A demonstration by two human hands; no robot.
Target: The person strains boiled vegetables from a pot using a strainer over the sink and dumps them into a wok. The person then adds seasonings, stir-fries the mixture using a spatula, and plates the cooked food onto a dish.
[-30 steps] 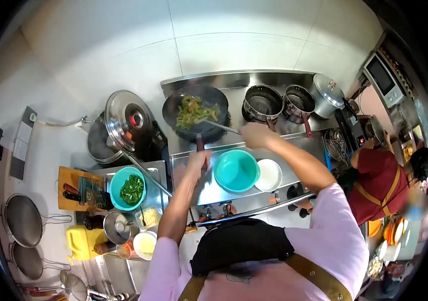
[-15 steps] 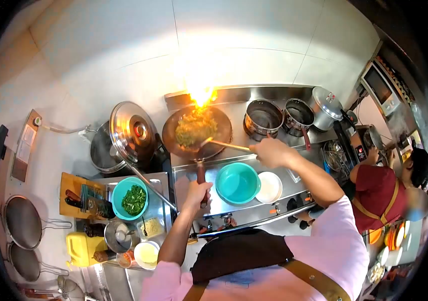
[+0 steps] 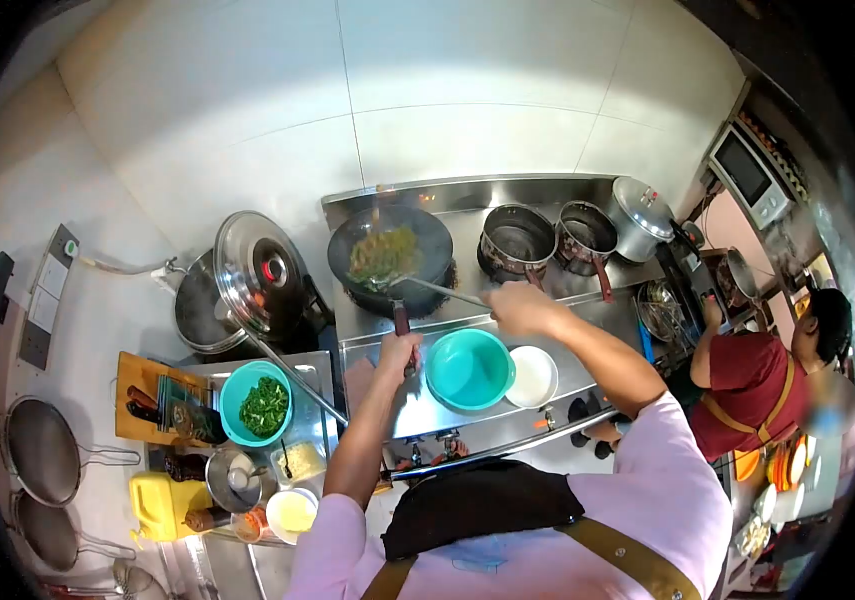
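Observation:
My left hand [image 3: 400,354] is closed around the wooden handle of a dark wok [image 3: 434,240] on the stove. Green and brown food [image 3: 384,256] lies in the wok, slightly blurred, with faint small flames at the far rim. My right hand [image 3: 525,309] is wrapped round the long handle of a metal ladle [image 3: 444,291], whose head touches the food at the near side. Just below the wok stand an empty teal bowl [image 3: 469,369] and a white bowl [image 3: 531,377].
Two dark pots [image 3: 517,240] and a pressure cooker [image 3: 640,212] stand right of the wok. Left are a lidded pot [image 3: 265,268], a teal bowl of greens [image 3: 256,402] and a yellow jug [image 3: 164,507]. A person in a red shirt [image 3: 752,385] works at the right.
The tall flame seen half a second ago above the wok has shrunk to faint traces. The wok and its food looked orange then and are darker now. Both hands keep their holds.

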